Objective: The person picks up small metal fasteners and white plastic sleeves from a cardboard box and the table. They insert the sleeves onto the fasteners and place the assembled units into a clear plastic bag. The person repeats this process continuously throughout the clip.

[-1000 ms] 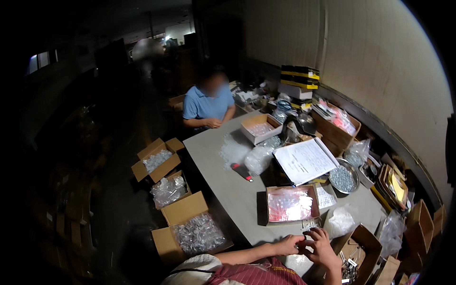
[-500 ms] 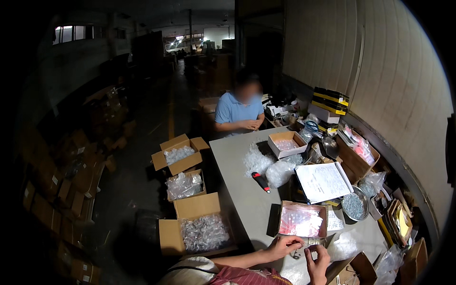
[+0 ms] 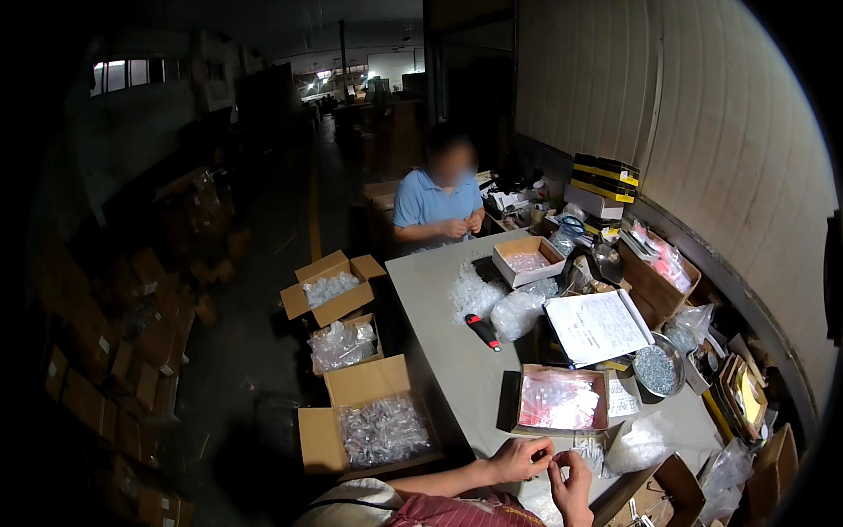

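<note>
My left hand [image 3: 518, 458] and my right hand [image 3: 572, 480] meet at the near end of the grey table [image 3: 439, 325], fingers pinched together around something small that I cannot make out. Just beyond them lies a shallow cardboard box of pink-tinted plastic bags [image 3: 562, 400]. A clear plastic bag [image 3: 645, 439] lies to the right of my hands.
A person in a blue shirt [image 3: 435, 206] works at the far end. On the table are a small box [image 3: 527, 261], clear bag heaps [image 3: 496, 303], a red-handled tool [image 3: 482, 331], papers [image 3: 597, 325] and a bowl of metal parts [image 3: 656, 369]. Open cartons of bagged parts [image 3: 373, 422] stand on the floor left.
The view has swung left and lifted, showing more of the floor cartons. My hands have drawn closer together at the table's near edge.
</note>
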Demonstrator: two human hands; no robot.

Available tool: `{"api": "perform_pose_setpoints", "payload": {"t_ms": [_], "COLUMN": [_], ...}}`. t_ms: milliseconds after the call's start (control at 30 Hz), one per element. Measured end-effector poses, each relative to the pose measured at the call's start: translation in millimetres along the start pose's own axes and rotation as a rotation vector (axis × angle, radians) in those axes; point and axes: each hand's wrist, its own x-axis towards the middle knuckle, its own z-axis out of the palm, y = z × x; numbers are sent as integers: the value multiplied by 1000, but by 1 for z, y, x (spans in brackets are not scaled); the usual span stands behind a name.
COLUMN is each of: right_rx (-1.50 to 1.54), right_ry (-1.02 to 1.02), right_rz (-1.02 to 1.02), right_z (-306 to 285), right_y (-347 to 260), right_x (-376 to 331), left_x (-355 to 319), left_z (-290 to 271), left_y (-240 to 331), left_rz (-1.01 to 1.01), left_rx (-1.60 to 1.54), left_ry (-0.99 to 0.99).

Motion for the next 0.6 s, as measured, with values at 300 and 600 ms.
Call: {"api": "perform_pose_setpoints", "payload": {"t_ms": [300,600], "right_rx": [-60,-16], "right_ry": [-20,25], "right_rz": [-73,-69], "right_z": [14,4], "right_y": [-16,-6], "right_x": [3,-5], "left_x": [-14,-23], "left_z": [-22,-16], "left_y": [4,14], "left_rz": [4,-223], "left_rx": [53,-221], "left_ry": [191,152]}}
